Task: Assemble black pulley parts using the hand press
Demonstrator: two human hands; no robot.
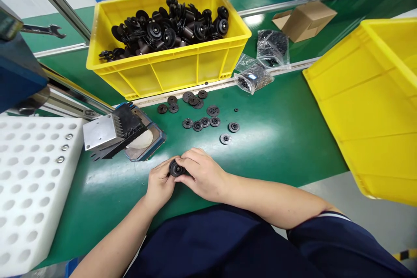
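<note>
Between my two hands, low over the green table, is a round black flanged part with a small hub at its centre. My left hand grips it from the left, and my right hand has thumb and fingers closed on its right side. The part's underside is hidden by my fingers. Beyond my hands, several loose black discs lie on the table, some overlapping. One lighter-faced disc is the nearest of them. A tiny black ring lies off to their right.
A yellow bin heaped with black spool-like parts stands behind the discs. Bagged small parts and a cardboard box are at back right. Left are a metal fixture block and a white holed tray. Another yellow bin tilts at right.
</note>
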